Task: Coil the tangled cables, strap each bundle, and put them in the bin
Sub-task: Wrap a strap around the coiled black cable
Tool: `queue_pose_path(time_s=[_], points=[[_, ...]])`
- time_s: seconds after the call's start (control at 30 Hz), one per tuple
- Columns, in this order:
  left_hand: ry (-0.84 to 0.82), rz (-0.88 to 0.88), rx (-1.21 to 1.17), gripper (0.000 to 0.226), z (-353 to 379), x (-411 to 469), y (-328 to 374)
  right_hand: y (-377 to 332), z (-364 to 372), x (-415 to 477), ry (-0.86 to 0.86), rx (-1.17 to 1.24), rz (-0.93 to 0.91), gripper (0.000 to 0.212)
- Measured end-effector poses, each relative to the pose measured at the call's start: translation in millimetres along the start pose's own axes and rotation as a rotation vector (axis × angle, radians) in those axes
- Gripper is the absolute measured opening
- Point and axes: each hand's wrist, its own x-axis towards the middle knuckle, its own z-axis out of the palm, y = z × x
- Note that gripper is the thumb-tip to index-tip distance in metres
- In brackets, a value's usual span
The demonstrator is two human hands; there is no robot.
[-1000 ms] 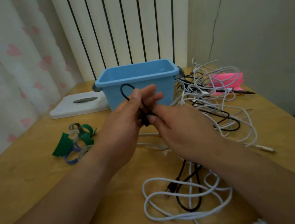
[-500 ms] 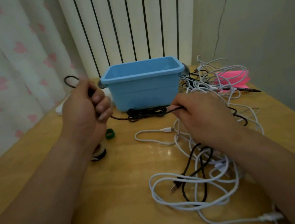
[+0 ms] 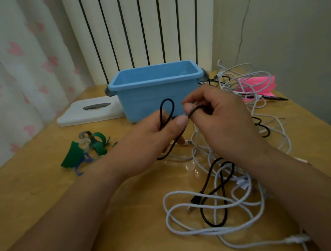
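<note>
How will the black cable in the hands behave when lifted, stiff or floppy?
Probably floppy: the black cable forms a tight loop above the left hand and droops below it. Likely light: the right hand holds it with a pinch. May snag on the white cables nearby.

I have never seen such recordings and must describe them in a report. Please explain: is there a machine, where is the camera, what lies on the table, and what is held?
There is no machine: these are a person's two bare hands. All pictures come from one camera worn on the person's head, looking forward and down. The left hand grips a small loop of a black cable, and the right hand pinches the same cable beside it. On the wooden table stands an open blue bin, with a flat white piece to its left. Green and blue straps lie on the left; a tangle of white and black cables lies on the right and in front.
</note>
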Motion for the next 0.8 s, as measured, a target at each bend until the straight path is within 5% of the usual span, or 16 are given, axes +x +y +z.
queue_pose_path(time_s=[0.2,0.43,0.6,0.8], points=[[-0.060,0.112,0.199,0.019,3.9,-0.3,-4.1,-0.1,3.2,-0.1,-0.006,0.064,0.064,0.007],[-0.038,0.087,0.031,0.042,-7.5,-2.8,-7.7,-4.2,-1.2,-3.8,-0.232,0.149,0.023,0.006],[-0.108,0.104,-0.006,0.029,-0.7,-5.2,-5.3,-5.6,0.4,-3.1,-0.228,0.141,0.007,0.017],[0.181,-0.006,-0.406,0.038,-10.8,0.7,-3.8,3.5,0.2,-1.8,-0.241,0.012,0.070,0.017]])
